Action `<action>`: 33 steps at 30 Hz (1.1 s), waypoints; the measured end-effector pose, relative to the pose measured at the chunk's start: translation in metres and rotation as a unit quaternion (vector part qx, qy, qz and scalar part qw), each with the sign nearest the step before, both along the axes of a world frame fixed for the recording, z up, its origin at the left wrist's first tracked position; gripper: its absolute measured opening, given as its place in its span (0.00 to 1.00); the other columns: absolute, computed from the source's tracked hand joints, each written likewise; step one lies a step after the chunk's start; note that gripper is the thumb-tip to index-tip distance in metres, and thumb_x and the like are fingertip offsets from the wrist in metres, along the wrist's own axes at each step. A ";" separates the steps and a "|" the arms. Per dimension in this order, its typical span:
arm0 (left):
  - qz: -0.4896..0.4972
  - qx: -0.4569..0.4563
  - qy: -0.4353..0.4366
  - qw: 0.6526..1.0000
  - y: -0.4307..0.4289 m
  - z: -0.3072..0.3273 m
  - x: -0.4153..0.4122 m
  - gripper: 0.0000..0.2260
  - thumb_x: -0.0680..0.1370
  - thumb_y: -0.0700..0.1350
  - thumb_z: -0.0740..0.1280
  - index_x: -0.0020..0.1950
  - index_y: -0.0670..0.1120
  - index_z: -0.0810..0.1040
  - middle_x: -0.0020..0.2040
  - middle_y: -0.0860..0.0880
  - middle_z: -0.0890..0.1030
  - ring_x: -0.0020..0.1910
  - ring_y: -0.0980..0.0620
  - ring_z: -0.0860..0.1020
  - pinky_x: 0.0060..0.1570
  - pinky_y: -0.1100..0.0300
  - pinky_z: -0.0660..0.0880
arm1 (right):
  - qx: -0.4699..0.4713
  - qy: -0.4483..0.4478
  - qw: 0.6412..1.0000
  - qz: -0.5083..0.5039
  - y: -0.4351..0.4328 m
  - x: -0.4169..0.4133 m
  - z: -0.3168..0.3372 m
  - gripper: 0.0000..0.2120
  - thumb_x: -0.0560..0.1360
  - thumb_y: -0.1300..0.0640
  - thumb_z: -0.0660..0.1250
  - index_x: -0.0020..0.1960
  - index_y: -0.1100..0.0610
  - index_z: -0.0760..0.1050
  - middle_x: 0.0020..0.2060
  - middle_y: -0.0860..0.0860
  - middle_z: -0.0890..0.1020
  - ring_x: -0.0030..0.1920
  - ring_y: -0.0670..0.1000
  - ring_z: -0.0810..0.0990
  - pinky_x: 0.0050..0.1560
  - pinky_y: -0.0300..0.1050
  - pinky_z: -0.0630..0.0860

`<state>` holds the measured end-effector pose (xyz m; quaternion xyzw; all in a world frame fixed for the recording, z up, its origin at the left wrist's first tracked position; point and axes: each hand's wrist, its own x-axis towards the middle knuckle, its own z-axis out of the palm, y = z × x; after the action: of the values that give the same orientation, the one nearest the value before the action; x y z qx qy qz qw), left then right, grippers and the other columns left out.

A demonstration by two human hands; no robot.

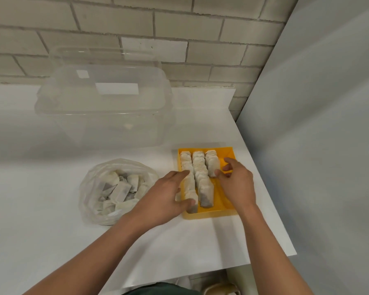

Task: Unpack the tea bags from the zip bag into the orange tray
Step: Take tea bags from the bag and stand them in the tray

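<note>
The orange tray (229, 154) lies on the white table at the right and holds three rows of tea bags (200, 173). My left hand (166, 196) spans the left row, index finger at its far part and thumb at its near end. My right hand (237, 179) is over the tray's right side, thumb and fingers pinching the near end of the short right row of tea bags (213, 165). The clear zip bag (117, 188) lies open to the left of the tray with several tea bags inside.
A large clear plastic box (102, 107) with its lid on stands at the back of the table, against the brick wall. A grey panel (320, 124) rises on the right. The table's edge (285, 237) runs close beside the tray.
</note>
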<state>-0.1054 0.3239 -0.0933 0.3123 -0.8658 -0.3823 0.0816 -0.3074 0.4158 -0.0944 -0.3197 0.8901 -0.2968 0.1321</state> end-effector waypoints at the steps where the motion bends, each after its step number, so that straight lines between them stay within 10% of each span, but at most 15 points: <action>1: 0.014 -0.002 0.035 0.999 0.002 0.005 0.006 0.31 0.78 0.55 0.73 0.79 0.54 0.68 0.71 0.55 0.74 0.66 0.57 0.77 0.62 0.60 0.78 | -0.029 -0.003 1.000 0.009 0.003 0.008 0.009 0.20 0.79 0.49 0.71 0.70 0.48 0.75 0.54 0.44 0.82 0.50 0.45 0.82 0.50 0.38 0.76; 7: 0.173 -0.108 0.156 0.967 -0.006 0.009 0.069 0.10 0.78 0.44 0.73 0.58 0.53 0.84 0.57 0.58 0.78 0.55 0.64 0.75 0.53 0.75 0.68 | -0.161 -0.078 0.974 0.136 -0.004 0.091 0.041 0.11 0.78 0.55 0.73 0.60 0.47 0.82 0.48 0.40 0.83 0.46 0.38 0.82 0.44 0.27 0.76; 13: 0.300 -0.261 -0.025 0.917 -0.047 -0.020 0.141 0.14 0.70 0.46 0.80 0.55 0.52 0.86 0.68 0.40 0.74 0.69 0.34 0.66 0.60 0.39 0.71 | -0.105 -0.014 0.931 0.350 -0.048 0.162 0.016 0.11 0.81 0.57 0.66 0.61 0.53 0.83 0.54 0.45 0.83 0.53 0.44 0.81 0.56 0.41 0.78; 18: 0.226 -0.145 -0.164 0.949 -0.070 -0.026 0.156 0.27 0.73 0.43 0.75 0.72 0.53 0.76 0.71 0.42 0.73 0.66 0.37 0.73 0.57 0.43 0.75 | 0.088 0.066 0.909 0.401 -0.078 0.185 0.001 0.12 0.83 0.50 0.59 0.55 0.49 0.82 0.51 0.46 0.82 0.52 0.53 0.80 0.49 0.52 0.78; 24: 0.247 -0.001 0.016 0.969 -0.081 -0.021 0.151 0.35 0.71 0.28 0.59 0.73 0.54 0.67 0.60 0.49 0.76 0.53 0.44 0.76 0.44 0.57 0.73 | 0.185 0.083 0.922 0.329 -0.092 0.178 -0.001 0.11 0.79 0.51 0.63 0.58 0.50 0.82 0.52 0.51 0.84 0.53 0.59 0.81 0.52 0.53 0.79; 33: 0.156 -0.020 0.027 0.987 -0.090 -0.031 0.169 0.30 0.73 0.35 0.70 0.71 0.56 0.70 0.63 0.52 0.70 0.56 0.48 0.76 0.51 0.61 0.72 | 0.190 0.033 0.927 0.322 -0.121 0.192 0.003 0.16 0.75 0.59 0.67 0.62 0.54 0.81 0.58 0.52 0.83 0.59 0.56 0.80 0.50 0.44 0.73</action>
<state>0.0633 0.2336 -0.1244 0.4314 -0.8115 -0.3560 0.1694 -0.1151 0.2944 -0.0913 -0.5677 0.7829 -0.0526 0.2493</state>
